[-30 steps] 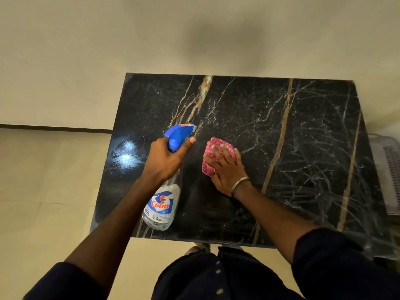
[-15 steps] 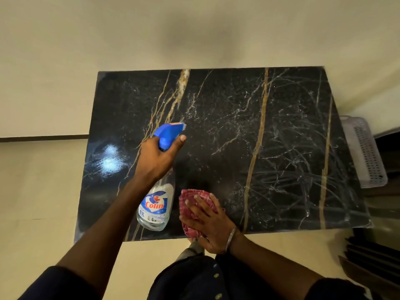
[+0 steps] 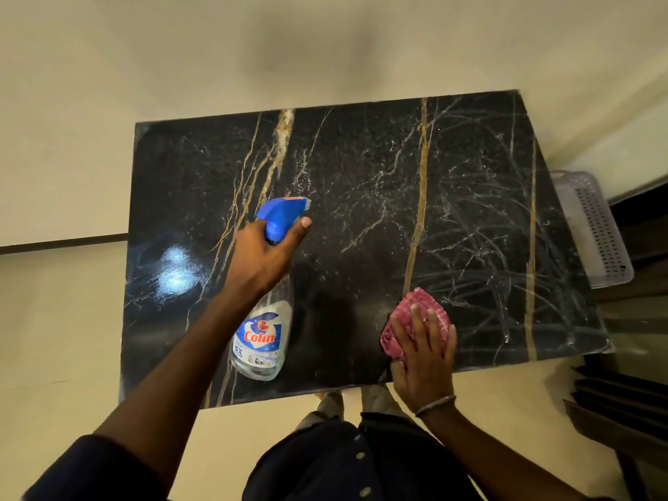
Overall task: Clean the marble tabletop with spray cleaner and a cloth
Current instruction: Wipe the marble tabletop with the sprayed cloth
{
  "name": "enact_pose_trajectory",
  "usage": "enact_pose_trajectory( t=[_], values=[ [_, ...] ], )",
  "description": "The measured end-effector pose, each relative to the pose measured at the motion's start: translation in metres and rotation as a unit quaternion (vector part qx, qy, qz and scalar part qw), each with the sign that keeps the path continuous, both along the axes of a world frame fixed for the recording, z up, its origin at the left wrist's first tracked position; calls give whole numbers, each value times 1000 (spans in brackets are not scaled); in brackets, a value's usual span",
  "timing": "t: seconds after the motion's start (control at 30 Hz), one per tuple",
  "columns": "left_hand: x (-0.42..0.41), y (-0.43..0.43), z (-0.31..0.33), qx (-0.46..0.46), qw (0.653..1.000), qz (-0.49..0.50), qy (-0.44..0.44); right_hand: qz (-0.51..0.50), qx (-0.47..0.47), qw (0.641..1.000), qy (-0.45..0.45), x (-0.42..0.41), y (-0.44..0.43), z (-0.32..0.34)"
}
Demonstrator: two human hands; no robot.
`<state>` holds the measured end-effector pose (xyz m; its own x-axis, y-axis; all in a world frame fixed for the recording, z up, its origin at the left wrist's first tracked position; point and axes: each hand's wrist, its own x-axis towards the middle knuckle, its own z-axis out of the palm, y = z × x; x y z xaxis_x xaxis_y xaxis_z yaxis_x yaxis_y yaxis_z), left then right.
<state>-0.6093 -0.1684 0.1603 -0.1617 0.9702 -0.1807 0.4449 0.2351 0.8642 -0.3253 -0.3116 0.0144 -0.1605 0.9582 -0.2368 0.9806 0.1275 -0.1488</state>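
Observation:
The black marble tabletop [image 3: 361, 175] with gold and white veins fills the middle of the view. My left hand [image 3: 264, 256] grips the neck of a clear spray bottle [image 3: 262, 341] with a blue trigger head, held over the table's left half with the nozzle pointing away from me. My right hand [image 3: 424, 352] lies flat on a folded pink cloth [image 3: 412, 309], pressing it onto the marble near the front edge, right of centre. Fine spray droplets speckle the middle of the top.
A pale perforated plastic basket [image 3: 592, 233] stands past the table's right edge. Dark slatted furniture [image 3: 614, 410] sits at the lower right. The table's back edge meets a cream wall [image 3: 325, 48]. Beige floor [image 3: 61, 338] lies to the left and in front, beside my feet.
My right hand has slid the cloth from the table's middle back to the front edge, then rightward along it. The left hand keeps hold of the bottle in about the same place.

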Motion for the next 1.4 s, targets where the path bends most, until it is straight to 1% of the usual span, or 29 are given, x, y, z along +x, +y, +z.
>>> enact_pose_trajectory(
  t=[0.07,0.13,0.2,0.27,0.33,0.37,0.4,0.53,0.63,0.73,0.8,0.83,0.93,1.0,1.07,1.1,1.13,1.17,1.23,1.3,1.4],
  values=[
    [1,-1,-1,0,1000,0,2,17,12,1000,18,-29,0,-1],
    [4,-2,-1,-2,1000,6,5,101,16,994,39,-65,-3,-3],
    [7,-2,-2,-4,1000,10,10,201,18,978,45,-94,-6,-6],
    [11,-2,-3,-9,1000,1,11,266,21,963,36,-102,-6,-12],
    [14,0,-4,-17,1000,-4,7,301,28,953,21,-90,0,-16],
    [16,2,-4,-20,1000,-4,2,299,31,954,17,-78,2,-16],
    [18,3,-3,-22,1000,-4,1,276,32,961,17,-63,5,-16],
    [26,11,1,-17,1000,-25,3,76,33,996,13,4,28,-9],
    [30,14,6,-15,999,-29,11,-63,8,998,-4,30,58,-2],
    [32,14,8,-13,1000,-28,7,-148,0,989,-6,13,83,-1],
    [32,13,10,-12,1000,-25,4,-146,11,989,-10,-4,91,-3],
    [33,12,10,-12,1000,-23,4,-121,15,993,-11,-14,92,-3],
    [35,10,10,-8,1000,-14,15,9,38,999,8,-47,82,-7],
    [38,11,10,-9,1000,-7,17,116,37,992,23,-62,70,-11],
    [42,12,10,-13,1000,-5,19,217,37,975,29,-53,67,-16],
    [44,14,11,-15,1000,-3,21,251,42,967,26,-40,71,-18],
    [46,15,11,-18,1000,-1,22,263,46,964,22,-25,76,-20],
    [49,16,11,-24,999,-2,23,247,46,968,18,-8,81,-20],
    [55,18,11,-38,999,-12,19,166,42,985,5,28,95,-17],
    [62,19,10,-48,999,-21,14,84,45,995,3,57,114,-12],
    [71,19,13,-33,999,-11,26,-37,29,999,5,62,145,-7]
  ],
)
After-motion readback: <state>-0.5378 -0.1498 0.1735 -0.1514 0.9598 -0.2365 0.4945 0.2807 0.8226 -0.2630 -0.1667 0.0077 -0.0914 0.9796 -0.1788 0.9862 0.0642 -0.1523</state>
